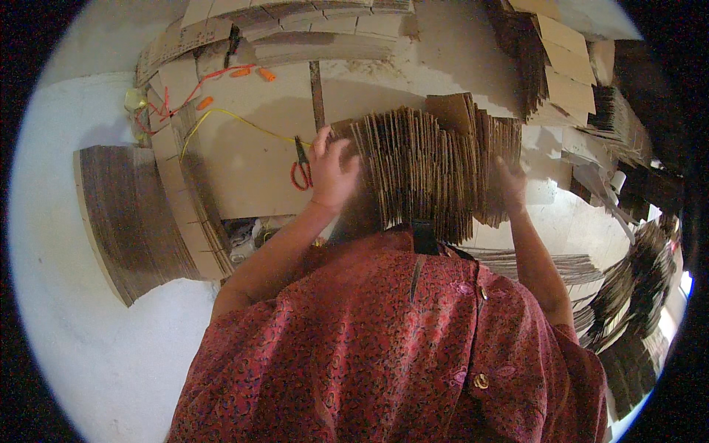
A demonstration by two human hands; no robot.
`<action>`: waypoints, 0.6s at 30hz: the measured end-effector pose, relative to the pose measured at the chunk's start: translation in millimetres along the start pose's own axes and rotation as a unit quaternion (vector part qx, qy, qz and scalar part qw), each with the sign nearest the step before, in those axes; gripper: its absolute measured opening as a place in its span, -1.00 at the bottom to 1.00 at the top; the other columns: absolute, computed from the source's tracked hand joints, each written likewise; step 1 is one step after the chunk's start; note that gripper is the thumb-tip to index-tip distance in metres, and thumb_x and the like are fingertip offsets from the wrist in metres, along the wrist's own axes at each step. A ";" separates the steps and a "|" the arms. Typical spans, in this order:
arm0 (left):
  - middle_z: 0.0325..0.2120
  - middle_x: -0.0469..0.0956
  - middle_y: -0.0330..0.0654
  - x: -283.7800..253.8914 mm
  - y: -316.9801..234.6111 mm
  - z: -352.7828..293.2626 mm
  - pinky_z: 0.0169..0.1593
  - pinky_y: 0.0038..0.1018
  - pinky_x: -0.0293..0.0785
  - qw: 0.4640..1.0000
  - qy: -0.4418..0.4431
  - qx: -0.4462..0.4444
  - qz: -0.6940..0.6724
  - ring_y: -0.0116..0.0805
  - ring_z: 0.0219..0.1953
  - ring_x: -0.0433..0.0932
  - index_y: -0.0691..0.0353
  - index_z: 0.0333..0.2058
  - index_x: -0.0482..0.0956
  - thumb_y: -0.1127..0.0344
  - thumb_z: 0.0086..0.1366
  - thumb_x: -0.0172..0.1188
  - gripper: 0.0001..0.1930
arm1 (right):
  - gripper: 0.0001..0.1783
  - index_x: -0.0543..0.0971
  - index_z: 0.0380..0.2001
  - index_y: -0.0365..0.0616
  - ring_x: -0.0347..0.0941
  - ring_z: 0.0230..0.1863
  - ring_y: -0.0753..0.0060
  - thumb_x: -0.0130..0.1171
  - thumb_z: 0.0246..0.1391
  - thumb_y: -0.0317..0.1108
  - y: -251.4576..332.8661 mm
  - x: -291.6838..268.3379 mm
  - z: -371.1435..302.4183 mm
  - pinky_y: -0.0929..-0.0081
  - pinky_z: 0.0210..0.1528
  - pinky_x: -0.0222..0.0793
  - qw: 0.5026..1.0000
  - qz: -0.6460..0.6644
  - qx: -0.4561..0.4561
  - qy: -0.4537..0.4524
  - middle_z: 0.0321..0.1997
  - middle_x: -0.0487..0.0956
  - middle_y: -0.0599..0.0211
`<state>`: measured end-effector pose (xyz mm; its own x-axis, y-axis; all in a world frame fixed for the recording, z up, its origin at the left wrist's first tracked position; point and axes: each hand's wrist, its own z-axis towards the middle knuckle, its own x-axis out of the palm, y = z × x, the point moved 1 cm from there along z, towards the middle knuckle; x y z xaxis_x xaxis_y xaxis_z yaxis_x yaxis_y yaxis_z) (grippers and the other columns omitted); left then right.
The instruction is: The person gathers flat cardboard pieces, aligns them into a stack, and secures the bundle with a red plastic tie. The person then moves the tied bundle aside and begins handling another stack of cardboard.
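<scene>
A thick row of brown cardboard pieces [421,166] stands on edge in front of my body, their edges packed side by side and uneven. At its left end is my left hand [336,171], fingers spread and bent; whether they touch the cardboard is hard to tell. My right hand [511,186] is against the right end of the row, somewhat blurred, its fingers closed around the outer pieces. Close to my left hand lie scissors [301,168] with red-orange handles, on a flat cardboard sheet [251,166].
A yellow cord [236,118], a red cord [193,90] and orange pieces [241,72] lie left. Cardboard stacks stand at the left [133,214], along the back [317,48] and at the right [557,70]. More flattened cardboard [635,280] is piled at the lower right.
</scene>
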<state>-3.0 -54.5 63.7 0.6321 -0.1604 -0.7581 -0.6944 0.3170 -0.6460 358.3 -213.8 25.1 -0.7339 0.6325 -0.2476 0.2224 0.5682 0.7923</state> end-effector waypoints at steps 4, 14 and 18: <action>0.06 0.19 -0.03 0.6 1.1 0.4 0.12 -0.18 0.12 0.999 -0.008 -0.019 -0.024 0.05 0.08 0.16 0.13 -0.19 0.40 0.42 -0.14 0.26 -0.56 | -0.48 0.49 -0.20 -0.27 0.46 -0.35 0.45 0.35 -0.20 -0.15 5.6 3.6 -5.2 0.49 -0.27 0.40 0.999 0.023 -0.023 -0.002 -0.28 0.55 0.30; 0.13 0.12 0.01 -9.2 -15.4 3.1 0.11 -0.23 0.16 0.997 0.021 0.030 0.071 0.05 0.11 0.18 -0.02 -0.01 0.39 0.48 -0.06 0.18 -0.45 | -0.49 0.51 -0.24 -0.27 0.44 -0.39 0.48 0.34 -0.19 -0.12 14.2 5.9 -10.1 0.51 -0.32 0.38 0.999 -0.030 -0.031 -0.012 -0.34 0.55 0.32; 0.14 0.09 0.00 -4.0 -11.3 1.9 0.13 -0.18 0.09 0.997 0.022 0.046 0.065 0.06 0.11 0.14 -0.06 -0.05 0.44 0.48 -0.04 0.11 -0.50 | -0.50 0.52 -0.28 -0.28 0.44 -0.41 0.48 0.33 -0.19 -0.10 23.2 7.8 -14.6 0.51 -0.34 0.37 0.996 -0.078 -0.045 -0.026 -0.37 0.55 0.32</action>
<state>2.9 -55.6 74.2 0.5213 -0.1532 -0.8395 -0.7333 0.4227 -0.5325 348.4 -203.3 49.7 -0.7203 0.5679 -0.3982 0.0486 0.6140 0.7878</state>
